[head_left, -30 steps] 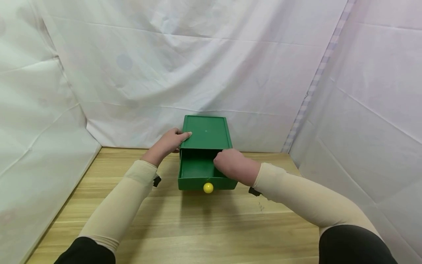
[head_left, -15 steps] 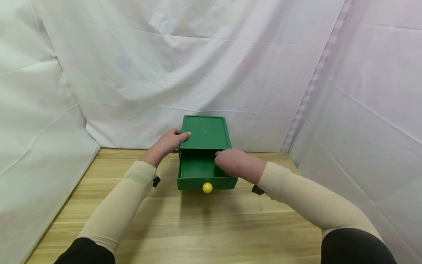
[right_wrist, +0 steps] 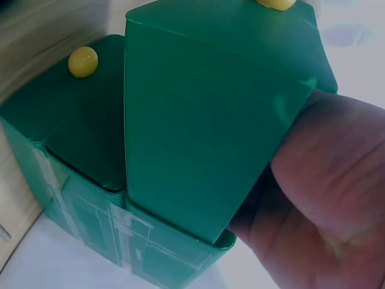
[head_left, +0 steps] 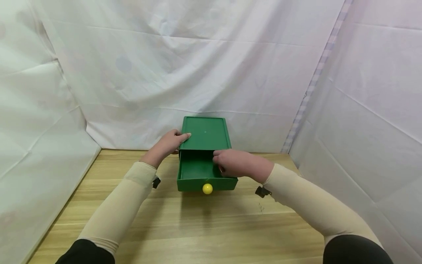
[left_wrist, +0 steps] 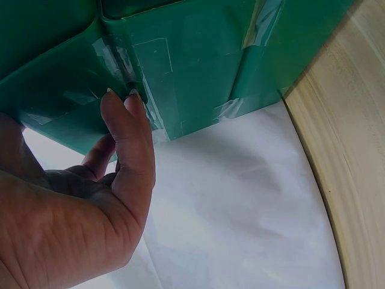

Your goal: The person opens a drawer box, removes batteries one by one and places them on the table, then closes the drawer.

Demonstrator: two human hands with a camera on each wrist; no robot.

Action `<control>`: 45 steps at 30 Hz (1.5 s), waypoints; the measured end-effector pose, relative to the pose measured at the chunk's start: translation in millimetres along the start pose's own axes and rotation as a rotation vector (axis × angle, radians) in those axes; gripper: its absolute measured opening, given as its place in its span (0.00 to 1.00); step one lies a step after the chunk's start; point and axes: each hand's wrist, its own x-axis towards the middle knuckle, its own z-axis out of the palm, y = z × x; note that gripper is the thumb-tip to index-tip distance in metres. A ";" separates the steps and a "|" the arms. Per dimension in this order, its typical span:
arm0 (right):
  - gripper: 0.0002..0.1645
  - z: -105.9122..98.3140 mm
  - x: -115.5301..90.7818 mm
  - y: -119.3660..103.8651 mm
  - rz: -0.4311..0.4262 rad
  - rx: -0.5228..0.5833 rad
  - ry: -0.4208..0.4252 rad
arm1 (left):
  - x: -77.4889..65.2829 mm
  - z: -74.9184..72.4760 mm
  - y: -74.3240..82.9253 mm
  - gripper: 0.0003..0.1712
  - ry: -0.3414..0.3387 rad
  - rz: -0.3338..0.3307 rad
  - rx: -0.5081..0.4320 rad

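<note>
A green drawer cabinet (head_left: 206, 132) stands against the back cloth, with its top drawer (head_left: 197, 183) pulled out by its yellow-knobbed front. My left hand (head_left: 169, 142) holds the cabinet's left side, thumb over the top edge. In the left wrist view, its bent fingertips (left_wrist: 114, 111) press the taped side seam. My right hand (head_left: 235, 163) reaches over the drawer's right wall into the drawer. In the right wrist view, the drawer wall (right_wrist: 204, 120) hides its fingers. I cannot tell whether they hold anything. The drawer floor beside the hand shows bare green.
A lower drawer with a yellow knob (right_wrist: 83, 62) sits beneath in the right wrist view. The cabinet stands on a wooden table (head_left: 204, 231). White cloth (head_left: 158, 73) hangs close behind it and along both sides.
My right hand has turned slightly and its wrist has shifted right, its fingers showing more inside the drawer. The left hand, cabinet and drawer have stayed in place.
</note>
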 end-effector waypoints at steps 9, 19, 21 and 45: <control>0.12 2.1 -7.5 3.7 -0.005 0.073 0.090 | 0.9 0.5 -1.1 0.45 -0.002 0.003 0.005; 0.13 0.8 -13.9 6.8 -0.022 0.188 0.197 | -0.7 0.3 -0.3 0.44 0.001 0.006 0.005; 0.13 0.0 -15.3 7.2 -0.038 0.204 0.233 | -1.3 0.1 -0.2 0.45 0.001 0.006 0.004; 0.16 -8.1 -26.3 9.9 0.019 0.305 0.344 | 0.3 0.4 -0.3 0.44 -0.002 0.004 -0.013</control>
